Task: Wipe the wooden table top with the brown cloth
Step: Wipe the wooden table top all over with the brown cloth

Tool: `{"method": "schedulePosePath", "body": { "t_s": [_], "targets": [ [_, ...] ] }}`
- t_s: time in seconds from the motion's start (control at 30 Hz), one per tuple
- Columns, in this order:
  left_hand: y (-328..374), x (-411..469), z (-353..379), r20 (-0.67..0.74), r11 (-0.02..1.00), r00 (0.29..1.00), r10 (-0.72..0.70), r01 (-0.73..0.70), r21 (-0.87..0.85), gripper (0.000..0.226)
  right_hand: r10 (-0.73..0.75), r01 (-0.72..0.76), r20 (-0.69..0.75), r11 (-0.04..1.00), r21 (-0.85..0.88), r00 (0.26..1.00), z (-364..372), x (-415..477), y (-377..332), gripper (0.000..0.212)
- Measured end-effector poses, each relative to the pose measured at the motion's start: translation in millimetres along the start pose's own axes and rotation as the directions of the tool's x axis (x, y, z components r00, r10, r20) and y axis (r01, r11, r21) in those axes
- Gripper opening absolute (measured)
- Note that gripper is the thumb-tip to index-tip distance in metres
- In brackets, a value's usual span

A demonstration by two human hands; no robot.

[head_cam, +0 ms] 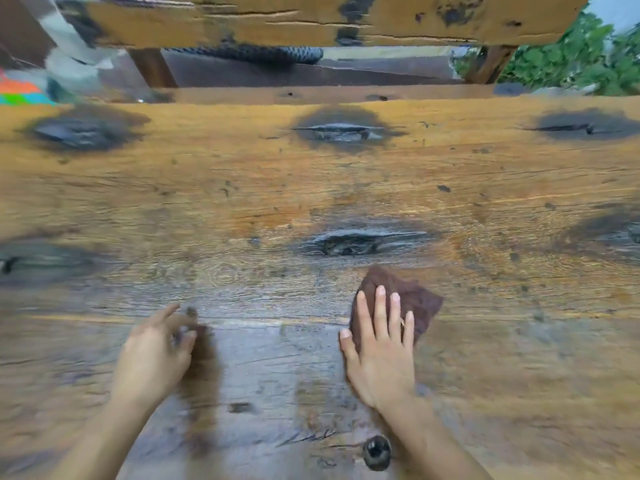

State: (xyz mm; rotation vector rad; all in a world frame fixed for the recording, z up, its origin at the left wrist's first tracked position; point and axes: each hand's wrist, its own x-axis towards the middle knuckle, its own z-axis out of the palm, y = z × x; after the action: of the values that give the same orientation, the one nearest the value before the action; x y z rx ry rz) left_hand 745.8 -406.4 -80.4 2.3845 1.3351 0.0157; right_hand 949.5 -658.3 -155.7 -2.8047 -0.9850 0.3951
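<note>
The wooden table top (242,188) fills most of the view, orange-brown with dark knots and a greyer, wet-looking near part. A brown cloth (415,299) lies flat on it right of centre. My right hand (381,348) presses down on the cloth with its fingers spread; the cloth sticks out beyond the fingertips. My left hand (156,355) hovers just over the table to the left, blurred, fingers loosely curled and holding nothing I can make out. A dark shadow lies beside it.
A wooden bench back (311,22) and seat (311,95) stand beyond the table's far edge. Green plants (571,60) are at the upper right. A dark round knot hole (376,452) sits near the front edge.
</note>
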Motion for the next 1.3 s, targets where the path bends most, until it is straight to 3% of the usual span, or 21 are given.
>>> {"method": "schedulePosePath", "body": {
  "t_s": [0.07,0.23,0.33,0.53,0.7,0.93,1.13,1.3],
  "targets": [
    [-30,18,-14,0.079,1.0,0.997,-0.001,0.0,0.013,0.052,-0.075,0.075,0.007,0.997,0.008,0.997,11,20,-65,0.072],
    [-76,56,-38,0.26,0.992,0.965,-0.016,-0.016,0.122,0.097,-0.309,0.309,0.033,0.951,0.018,0.95,33,54,-196,0.07],
    [-90,72,-37,0.282,0.985,0.959,0.013,-0.06,0.16,0.108,-0.376,0.377,0.064,0.926,0.004,0.924,38,84,-227,0.07],
    [-73,101,-33,0.341,0.961,0.935,0.097,-0.177,0.212,0.108,-0.423,0.429,0.092,0.902,-0.05,0.901,16,164,-208,0.065],
    [-53,119,-18,0.42,0.963,0.902,0.098,-0.193,0.19,0.11,-0.323,0.324,0.034,0.945,-0.044,0.946,-9,234,-160,0.065],
    [-24,147,-7,0.445,0.957,0.894,0.055,-0.174,0.231,0.122,-0.033,0.033,-0.061,0.999,-0.011,0.998,-48,279,-35,0.063],
    [-19,161,3,0.495,0.944,0.868,-0.043,-0.126,0.303,0.125,0.321,-0.319,-0.077,0.947,0.045,0.944,-84,280,91,0.064],
    [-15,161,4,0.498,0.946,0.865,-0.06,-0.11,0.306,0.127,0.389,-0.385,-0.13,0.921,0.058,0.912,-77,283,79,0.071]
  ]
}}
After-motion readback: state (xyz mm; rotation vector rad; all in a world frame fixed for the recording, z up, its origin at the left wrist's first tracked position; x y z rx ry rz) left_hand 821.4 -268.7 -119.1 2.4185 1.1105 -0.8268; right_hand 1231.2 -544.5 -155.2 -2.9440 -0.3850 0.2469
